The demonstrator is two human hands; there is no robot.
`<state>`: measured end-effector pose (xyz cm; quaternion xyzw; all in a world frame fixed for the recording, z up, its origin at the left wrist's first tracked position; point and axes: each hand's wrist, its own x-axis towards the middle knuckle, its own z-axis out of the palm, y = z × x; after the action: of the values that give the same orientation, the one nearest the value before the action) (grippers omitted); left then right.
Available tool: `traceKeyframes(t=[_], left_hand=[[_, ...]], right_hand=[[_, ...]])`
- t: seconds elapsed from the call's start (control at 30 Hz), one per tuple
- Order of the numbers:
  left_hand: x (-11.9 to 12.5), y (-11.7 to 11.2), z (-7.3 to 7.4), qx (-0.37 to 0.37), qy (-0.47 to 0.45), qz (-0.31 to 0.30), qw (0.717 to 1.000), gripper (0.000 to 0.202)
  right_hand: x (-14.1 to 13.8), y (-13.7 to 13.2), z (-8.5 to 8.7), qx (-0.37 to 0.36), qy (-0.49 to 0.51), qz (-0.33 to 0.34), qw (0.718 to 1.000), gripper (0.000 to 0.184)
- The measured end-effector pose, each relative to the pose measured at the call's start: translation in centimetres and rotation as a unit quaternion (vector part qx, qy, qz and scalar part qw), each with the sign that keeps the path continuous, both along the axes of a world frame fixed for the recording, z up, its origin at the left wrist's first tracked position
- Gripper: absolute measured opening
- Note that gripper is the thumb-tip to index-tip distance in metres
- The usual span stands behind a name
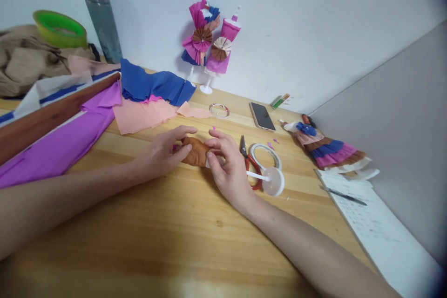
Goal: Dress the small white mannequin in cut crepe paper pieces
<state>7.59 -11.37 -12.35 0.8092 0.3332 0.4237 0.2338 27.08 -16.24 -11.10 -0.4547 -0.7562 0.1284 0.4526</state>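
Between my hands lies a small white dress-form stand, tilted on its side, its torso wrapped in brown crepe paper (pixel 196 152). Its white stem and round base (pixel 274 181) stick out to the right past my right hand. My left hand (pixel 169 149) holds the torso's left end, thumb and fingers curved around the paper. My right hand (pixel 228 167) grips the other end near the stem. A bit of magenta shows at the left end, mostly hidden by my fingers. Red-handled scissors (pixel 256 167) lie just right of my right hand, partly behind the stem.
Tape rolls (pixel 267 156), a phone (pixel 262 116) and paper scraps lie beyond my hands. Blue crepe paper (pixel 150 84) and purple crepe paper (pixel 63 149) spread at left. Two dressed mannequins (pixel 223 46) stand by the wall. A paper dress (pixel 331 151) and notebook (pixel 380 228) are at right.
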Motion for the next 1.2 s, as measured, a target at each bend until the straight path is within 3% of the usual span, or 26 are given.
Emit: traceKeyframes(t=[0.23,0.43,0.63,0.87,1.1,1.2], left_hand=[[-0.1,0.1,0.0,0.034,0.003,-0.004,0.999,0.029],[-0.1,0.0,0.5,0.039,0.004,-0.022,0.999,0.025],[-0.1,-0.4,0.4,-0.007,-0.003,0.015,1.0,0.031],[-0.1,-0.7,1.0,-0.046,-0.013,0.027,0.998,0.024],[0.0,-0.4,1.0,0.001,-0.025,0.026,0.999,0.018],[0.0,-0.2,0.6,0.005,-0.032,0.023,0.999,0.018]], right_hand=[[0.4,-0.2,-0.3,0.01,-0.015,0.009,1.0,0.025],[0.6,-0.4,-0.2,0.021,-0.085,0.047,0.995,0.017],[0.6,-0.5,-0.2,-0.011,-0.039,0.032,0.999,0.049],[0.3,-0.8,0.0,-0.023,-0.033,0.008,0.999,0.04],[0.1,-0.8,-0.5,-0.034,0.018,0.008,0.999,0.028],[0.1,-0.7,-0.6,-0.032,0.03,0.014,0.999,0.031]])
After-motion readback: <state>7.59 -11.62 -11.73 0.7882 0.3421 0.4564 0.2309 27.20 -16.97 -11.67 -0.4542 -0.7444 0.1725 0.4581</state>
